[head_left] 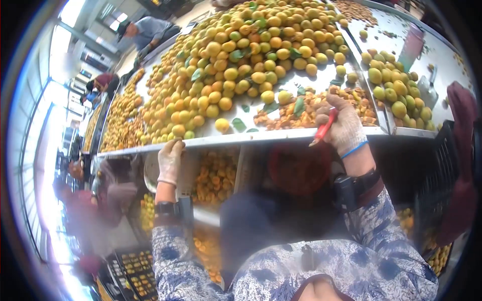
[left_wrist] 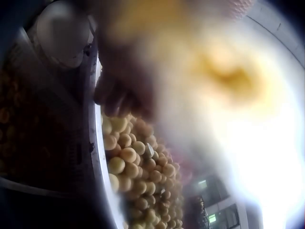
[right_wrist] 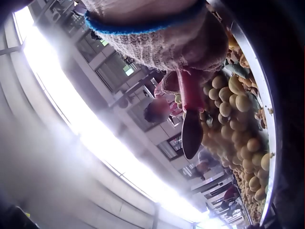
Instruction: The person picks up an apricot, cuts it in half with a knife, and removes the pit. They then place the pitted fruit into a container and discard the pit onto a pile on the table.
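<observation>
My gloved right hand (head_left: 344,123) grips a red-handled knife (head_left: 326,125) over a heap of cut apricot pieces (head_left: 301,113) by the metal table's front rim. Its short, broad blade (right_wrist: 192,136) points away from the fist in the right wrist view. My gloved left hand (head_left: 169,163) is at the same rim farther left, fingertips right beside the heap of whole yellow-orange apricots (head_left: 216,80). In the left wrist view its bent fingers (left_wrist: 114,98) are dark and blurred at the rim; I cannot tell whether they hold anything.
A crate of cut apricots (head_left: 213,178) stands under the table, near a red tub (head_left: 301,168). At right are greener apricots (head_left: 399,90), a pink bottle (head_left: 412,45) and a black crate (head_left: 442,170). A person in grey (head_left: 150,32) works across the table.
</observation>
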{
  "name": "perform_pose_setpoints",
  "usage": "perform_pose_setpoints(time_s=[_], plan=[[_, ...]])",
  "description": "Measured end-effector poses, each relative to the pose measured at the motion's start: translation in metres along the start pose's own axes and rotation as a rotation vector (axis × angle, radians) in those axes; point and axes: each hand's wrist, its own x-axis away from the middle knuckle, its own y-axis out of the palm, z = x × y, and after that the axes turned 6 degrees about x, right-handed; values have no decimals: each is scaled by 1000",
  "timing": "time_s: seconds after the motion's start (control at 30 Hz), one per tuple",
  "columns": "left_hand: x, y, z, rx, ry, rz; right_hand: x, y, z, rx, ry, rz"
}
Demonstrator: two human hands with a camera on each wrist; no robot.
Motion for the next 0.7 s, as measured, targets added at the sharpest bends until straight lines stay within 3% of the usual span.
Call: perform_pose_setpoints(time_s=[0.07, 0.13, 0.17, 0.2, 0.27, 0.33, 0.47, 0.53, 0.6, 0.67, 0.7], plan=[[-35, 28, 1, -389, 163, -145, 13, 20, -2, 82, -140, 84], [-47, 63, 16, -560, 127, -274, 19, 28, -4, 113, -327, 168], [-58, 76, 15, -718, 117, -336, 8, 3, -1, 73, -296, -20], [-65, 88, 12, -725, 118, -349, 21, 31, 14, 218, -267, 324], [-78, 107, 0, -978, 84, -439, 13, 12, 17, 281, -33, 87], [-85, 117, -13, -919, 97, -453, 15, 17, 24, 354, -29, 108], [-75, 120, -18, -635, 76, -419, 26, 32, 32, 573, -144, 45], [-48, 129, 22, -81, -161, -398, 29, 38, 43, 782, -201, 50], [-33, 137, 22, 323, -102, -396, 32, 40, 55, 895, -231, 42], [-2, 159, 48, 929, -388, -332, 31, 43, 68, 970, -231, 107], [7, 165, 51, 1080, -421, -437, 33, 45, 71, 998, -216, 114]])
